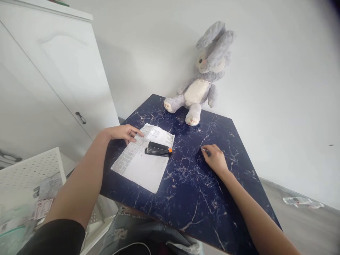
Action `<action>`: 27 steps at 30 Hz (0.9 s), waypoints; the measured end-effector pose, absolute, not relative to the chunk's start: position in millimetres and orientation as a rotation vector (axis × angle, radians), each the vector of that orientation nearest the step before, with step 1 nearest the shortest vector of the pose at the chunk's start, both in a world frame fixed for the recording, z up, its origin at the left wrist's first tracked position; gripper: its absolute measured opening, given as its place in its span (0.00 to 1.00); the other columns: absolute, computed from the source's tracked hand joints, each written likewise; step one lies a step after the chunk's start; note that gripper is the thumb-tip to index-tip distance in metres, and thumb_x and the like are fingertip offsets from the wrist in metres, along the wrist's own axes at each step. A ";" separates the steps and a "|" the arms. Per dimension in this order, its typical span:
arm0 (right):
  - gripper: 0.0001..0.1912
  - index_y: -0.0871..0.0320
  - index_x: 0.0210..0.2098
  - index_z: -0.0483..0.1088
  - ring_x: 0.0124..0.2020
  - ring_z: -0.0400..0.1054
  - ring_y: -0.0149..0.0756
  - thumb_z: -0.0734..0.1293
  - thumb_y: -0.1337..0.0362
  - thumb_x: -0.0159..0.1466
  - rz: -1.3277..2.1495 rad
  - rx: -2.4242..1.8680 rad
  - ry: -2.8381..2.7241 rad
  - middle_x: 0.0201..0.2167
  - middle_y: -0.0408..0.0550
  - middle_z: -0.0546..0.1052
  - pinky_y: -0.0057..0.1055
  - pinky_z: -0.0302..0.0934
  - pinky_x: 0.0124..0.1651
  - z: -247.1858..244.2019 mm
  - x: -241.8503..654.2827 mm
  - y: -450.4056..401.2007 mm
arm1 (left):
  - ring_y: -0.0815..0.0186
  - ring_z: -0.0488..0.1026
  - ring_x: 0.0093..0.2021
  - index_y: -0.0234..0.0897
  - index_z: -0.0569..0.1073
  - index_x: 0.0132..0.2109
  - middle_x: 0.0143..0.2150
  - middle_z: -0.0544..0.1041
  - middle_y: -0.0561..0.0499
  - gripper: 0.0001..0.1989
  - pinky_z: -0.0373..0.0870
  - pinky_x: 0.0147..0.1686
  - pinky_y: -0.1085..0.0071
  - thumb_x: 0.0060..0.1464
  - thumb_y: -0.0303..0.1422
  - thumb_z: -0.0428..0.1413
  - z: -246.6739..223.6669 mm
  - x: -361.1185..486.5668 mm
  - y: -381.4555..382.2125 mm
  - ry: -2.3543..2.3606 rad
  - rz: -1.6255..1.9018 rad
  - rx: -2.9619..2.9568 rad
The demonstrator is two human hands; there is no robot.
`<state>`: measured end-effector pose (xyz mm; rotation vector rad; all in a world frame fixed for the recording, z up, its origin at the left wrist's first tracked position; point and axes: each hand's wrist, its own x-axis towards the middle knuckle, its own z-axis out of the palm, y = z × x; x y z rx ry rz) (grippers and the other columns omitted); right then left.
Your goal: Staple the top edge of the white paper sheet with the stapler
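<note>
A sheet of paper with grey brick-like print along its left side lies on the dark blue marbled table. On the paper rests a black stapler with an orange tip, its front end reaching the sheet's right edge. My left hand touches the paper's upper left edge, fingers stretched out and apart. To the right of the sheet, my right hand rests low over the table with curled fingers pressed together. Something small and pale shows at those fingertips, too small to name.
A grey plush rabbit sits at the table's back edge against the white wall. At the left stand a white cabinet and a white perforated cart holding packets. A plastic package lies on the floor at the right.
</note>
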<state>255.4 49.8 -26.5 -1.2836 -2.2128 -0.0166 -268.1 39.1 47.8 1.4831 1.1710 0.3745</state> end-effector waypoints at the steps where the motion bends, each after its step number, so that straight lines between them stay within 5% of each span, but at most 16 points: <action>1: 0.11 0.50 0.42 0.76 0.45 0.74 0.52 0.61 0.59 0.71 0.005 -1.247 -2.245 0.39 0.54 0.81 0.51 0.71 0.51 -25.2 246.7 48.5 | 0.64 0.73 0.29 0.43 0.82 0.56 0.29 0.77 0.51 0.31 0.73 0.30 0.70 0.42 0.38 0.72 47.6 -271.4 38.8 1.169 0.363 1.491; 13: 0.06 0.55 0.39 0.76 0.41 0.72 0.44 0.67 0.69 0.64 0.121 -1.220 -2.331 0.35 0.50 0.78 0.39 0.68 0.48 18.6 84.0 138.6 | 0.65 0.68 0.24 0.38 0.84 0.49 0.22 0.73 0.53 0.25 0.70 0.29 0.69 0.44 0.43 0.71 39.8 -274.0 43.3 1.280 0.559 1.595; 17: 0.07 0.56 0.41 0.78 0.46 0.72 0.46 0.67 0.69 0.66 0.091 -1.278 -2.391 0.42 0.55 0.80 0.39 0.68 0.50 25.7 24.3 177.2 | 0.67 0.65 0.25 0.38 0.84 0.45 0.23 0.68 0.54 0.22 0.66 0.30 0.70 0.44 0.44 0.71 37.2 -267.2 44.2 1.229 0.666 1.672; 22: 0.09 0.58 0.41 0.81 0.49 0.74 0.48 0.68 0.71 0.65 0.175 -1.237 -2.487 0.46 0.58 0.82 0.39 0.67 0.55 20.2 -14.4 197.2 | 0.69 0.52 0.23 0.39 0.83 0.51 0.22 0.55 0.58 0.23 0.55 0.27 0.70 0.52 0.46 0.67 33.2 -270.0 47.1 1.159 0.530 1.849; 27: 0.16 0.59 0.53 0.79 0.56 0.72 0.48 0.68 0.70 0.67 0.234 -1.197 -2.461 0.52 0.56 0.81 0.40 0.65 0.61 15.8 -10.8 180.1 | 0.69 0.49 0.24 0.39 0.82 0.54 0.24 0.51 0.58 0.23 0.51 0.27 0.69 0.56 0.46 0.65 30.7 -274.3 52.1 1.162 0.462 1.926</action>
